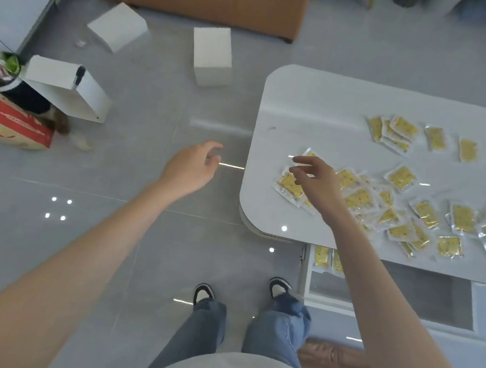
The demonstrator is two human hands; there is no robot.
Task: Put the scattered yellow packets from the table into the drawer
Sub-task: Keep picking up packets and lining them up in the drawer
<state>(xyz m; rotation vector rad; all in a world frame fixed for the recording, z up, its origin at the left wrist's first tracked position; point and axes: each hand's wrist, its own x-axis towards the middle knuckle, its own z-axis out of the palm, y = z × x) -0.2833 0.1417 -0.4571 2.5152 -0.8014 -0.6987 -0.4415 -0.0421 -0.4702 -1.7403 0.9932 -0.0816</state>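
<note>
Your right hand (pixel 316 178) hovers over yellow packets (pixel 291 186), fingers loose, empty; left hand (pixel 191 166) relaxed, empty, beside table (pixel 323 108).

Legible text: none. Print on yellow packets (pixel 291 184) and red carton (pixel 11 125), left of frame, too blurred.

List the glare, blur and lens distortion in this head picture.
Head view: white dots of glare sit on the glossy floor and one on the table; the packets glint at their clear edges; the wide lens bows the table's near edge into a curve; the right hand looks slightly soft.
</note>
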